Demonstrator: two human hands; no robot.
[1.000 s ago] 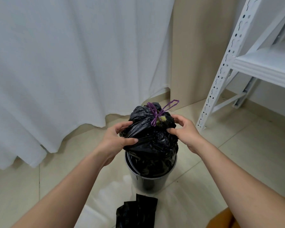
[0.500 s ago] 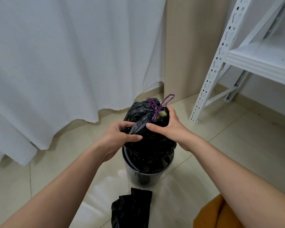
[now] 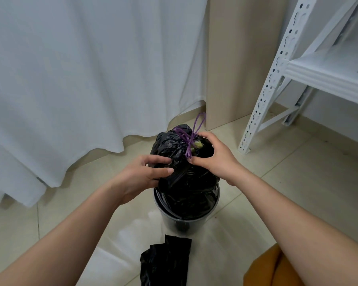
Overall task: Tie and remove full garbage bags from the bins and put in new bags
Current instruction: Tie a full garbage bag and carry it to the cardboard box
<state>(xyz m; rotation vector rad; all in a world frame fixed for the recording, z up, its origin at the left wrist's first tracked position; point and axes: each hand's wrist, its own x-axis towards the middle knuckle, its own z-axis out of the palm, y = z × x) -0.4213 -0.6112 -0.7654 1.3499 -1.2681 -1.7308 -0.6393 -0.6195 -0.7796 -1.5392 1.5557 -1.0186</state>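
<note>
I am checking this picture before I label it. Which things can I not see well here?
Head view only:
- Bin: far side and inside hidden by the full bag.
- Folded black bags: cut off by the bottom edge.
- Left hand: fingertips hidden behind the bag.
- Shelf: cut off at right.

I can't see the lower part of the full black plastic garbage bag [image 3: 184, 182], sunk in the round grey bin [image 3: 184, 220]. Left hand [image 3: 142, 176] fingertips go behind the bag, grip unclear. Folded black spare bag [image 3: 165, 263] and orange cloth [image 3: 265, 269] cut off at btm edge. White metal shelf [image 3: 327, 73] runs off right.
</note>
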